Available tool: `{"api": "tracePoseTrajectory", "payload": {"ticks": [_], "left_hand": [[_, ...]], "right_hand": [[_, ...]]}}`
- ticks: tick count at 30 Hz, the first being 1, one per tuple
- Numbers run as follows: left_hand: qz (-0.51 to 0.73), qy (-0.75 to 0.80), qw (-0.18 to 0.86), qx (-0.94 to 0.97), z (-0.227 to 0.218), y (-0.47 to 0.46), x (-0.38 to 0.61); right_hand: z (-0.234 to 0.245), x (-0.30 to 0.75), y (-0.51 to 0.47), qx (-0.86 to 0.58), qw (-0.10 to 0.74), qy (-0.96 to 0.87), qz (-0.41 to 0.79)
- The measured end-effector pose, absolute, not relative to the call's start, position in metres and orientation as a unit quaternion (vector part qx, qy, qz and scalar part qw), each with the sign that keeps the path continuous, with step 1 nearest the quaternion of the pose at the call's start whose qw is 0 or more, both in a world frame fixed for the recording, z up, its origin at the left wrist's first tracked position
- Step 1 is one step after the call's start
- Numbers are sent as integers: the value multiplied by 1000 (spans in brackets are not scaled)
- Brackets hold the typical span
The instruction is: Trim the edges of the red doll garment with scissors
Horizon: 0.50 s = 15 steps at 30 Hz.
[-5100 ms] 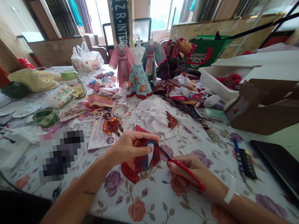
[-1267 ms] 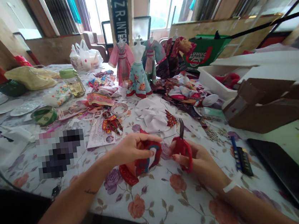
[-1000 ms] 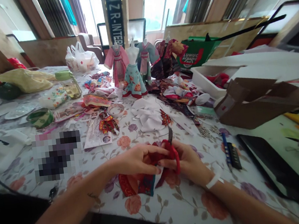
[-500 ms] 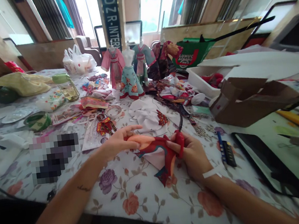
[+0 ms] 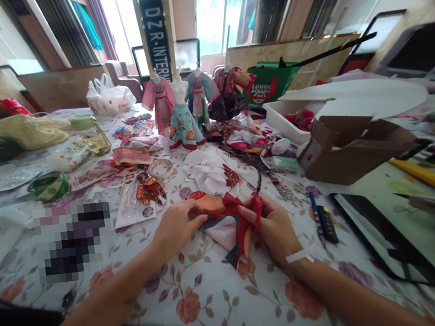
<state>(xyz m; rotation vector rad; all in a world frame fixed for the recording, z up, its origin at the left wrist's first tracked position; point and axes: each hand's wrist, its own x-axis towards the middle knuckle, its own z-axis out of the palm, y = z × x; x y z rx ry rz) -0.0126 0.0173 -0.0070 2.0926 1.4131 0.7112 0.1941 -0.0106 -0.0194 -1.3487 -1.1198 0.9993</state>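
A piece of red doll-garment fabric [image 5: 229, 219] with orange and teal patches and a pale lining stretches between my hands, above the table. My left hand [image 5: 177, 225] pinches its left end between thumb and fingers. My right hand [image 5: 277, 224] is closed round red-handled scissors [image 5: 257, 212], with the dark blades pointing up and away from me. The thumb of that hand also presses on the right part of the fabric. White cloth [image 5: 206, 169] with a red and gold patch lies just beyond my hands. A white strip [image 5: 299, 254] sits on my right wrist.
Doll forms in small robes and a floral skirt [image 5: 185, 126] stand at the back, among fabric scraps. To the right are an open cardboard box [image 5: 334, 157], a black-framed tablet [image 5: 387, 238] and a blue pen [image 5: 316, 214]. Green tape [image 5: 49, 186] lies left.
My left hand has shifted its hold on the fabric, its fingers now curled in closer. The fabric is folded more, showing more pale lining. The scissors stay in my right hand.
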Motion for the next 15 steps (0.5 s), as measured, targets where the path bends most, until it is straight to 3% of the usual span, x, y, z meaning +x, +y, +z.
{"api": "tracePoseTrajectory", "payload": {"ticks": [6, 11, 15], "left_hand": [[286, 499, 353, 738, -18, 18, -2], [366, 442, 621, 533, -11, 18, -5], [344, 418, 758, 364, -7, 20, -11]], "right_hand": [[-18, 193, -13, -560, 539, -465, 424], [-21, 194, -12, -561, 547, -463, 414], [-21, 194, -10, -551, 568, -459, 404]]}}
